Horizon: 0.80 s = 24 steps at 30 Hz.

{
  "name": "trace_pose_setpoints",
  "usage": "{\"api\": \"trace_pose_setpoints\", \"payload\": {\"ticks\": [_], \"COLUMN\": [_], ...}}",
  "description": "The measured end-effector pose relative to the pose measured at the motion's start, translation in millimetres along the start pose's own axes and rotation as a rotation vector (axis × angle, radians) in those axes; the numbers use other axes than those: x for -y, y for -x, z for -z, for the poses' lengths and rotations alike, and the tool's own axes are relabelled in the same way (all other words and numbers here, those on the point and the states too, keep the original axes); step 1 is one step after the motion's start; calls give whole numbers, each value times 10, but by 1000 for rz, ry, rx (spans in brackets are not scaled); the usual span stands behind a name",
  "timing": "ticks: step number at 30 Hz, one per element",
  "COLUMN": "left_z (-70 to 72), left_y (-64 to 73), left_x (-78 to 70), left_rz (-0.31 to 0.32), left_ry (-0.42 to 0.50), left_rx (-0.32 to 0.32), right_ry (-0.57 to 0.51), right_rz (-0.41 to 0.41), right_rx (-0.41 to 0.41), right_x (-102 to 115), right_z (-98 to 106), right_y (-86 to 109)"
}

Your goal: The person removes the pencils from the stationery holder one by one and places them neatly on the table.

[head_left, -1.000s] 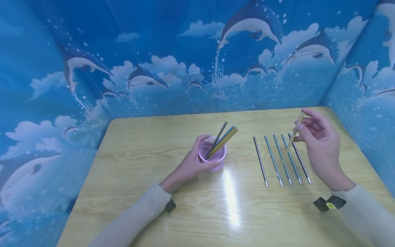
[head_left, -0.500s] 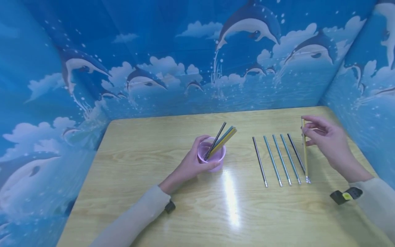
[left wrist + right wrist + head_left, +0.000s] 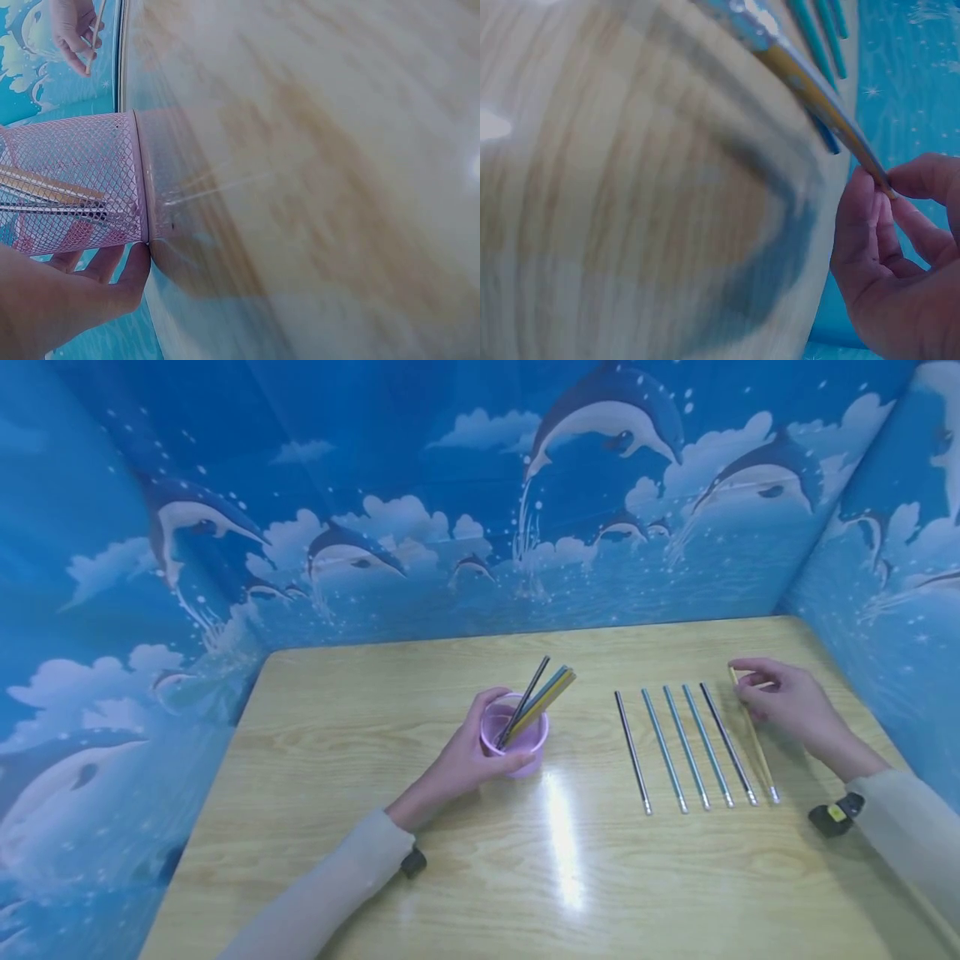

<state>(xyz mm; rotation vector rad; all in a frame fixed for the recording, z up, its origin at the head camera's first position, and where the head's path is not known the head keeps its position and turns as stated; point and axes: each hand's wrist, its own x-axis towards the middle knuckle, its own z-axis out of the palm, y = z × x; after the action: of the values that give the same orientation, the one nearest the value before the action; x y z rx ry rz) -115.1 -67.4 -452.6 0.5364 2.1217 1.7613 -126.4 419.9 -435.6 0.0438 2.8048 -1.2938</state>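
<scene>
My left hand (image 3: 487, 747) holds a pink mesh pencil cup (image 3: 75, 180) upright on the table, fingers round its side. Several pencils (image 3: 543, 700), dark, teal and yellow, lean to the right inside the cup. At the right of the table my right hand (image 3: 791, 702) pinches the far end of a yellow pencil (image 3: 756, 739) between thumb and fingers. This pencil's metal and white eraser end points toward me, low over the wood. To its left lies a row of several pencils, with a black pencil (image 3: 727, 743) nearest and teal pencils (image 3: 686, 747) in the middle.
Another black pencil (image 3: 633, 752) forms the left end of the row, between the cup and the teal pencils. The wooden table (image 3: 330, 718) meets a blue dolphin-print backdrop (image 3: 420, 527) at its back and sides. Light glares on the wood before the cup.
My right hand has moved the yellow pencil from above the row to the right of the black pencil and lowered it, lining it up with the row. The left hand and cup have stayed put.
</scene>
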Motion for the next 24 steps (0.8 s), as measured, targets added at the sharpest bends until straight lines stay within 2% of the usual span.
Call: {"api": "trace_pose_setpoints", "payload": {"ticks": [10, 17, 24], "left_z": [10, 14, 4], "left_y": [1, 7, -11], "left_x": [2, 13, 4], "left_rz": [7, 4, 4], "left_ry": [10, -1, -5], "left_rx": [-4, -4, -5], "right_ry": [161, 303, 336], "right_rz": [-29, 4, 24], "right_rx": [92, 136, 136], "right_x": [-79, -60, -37], "right_z": [-38, -40, -53], "right_y": [-165, -207, -198]}}
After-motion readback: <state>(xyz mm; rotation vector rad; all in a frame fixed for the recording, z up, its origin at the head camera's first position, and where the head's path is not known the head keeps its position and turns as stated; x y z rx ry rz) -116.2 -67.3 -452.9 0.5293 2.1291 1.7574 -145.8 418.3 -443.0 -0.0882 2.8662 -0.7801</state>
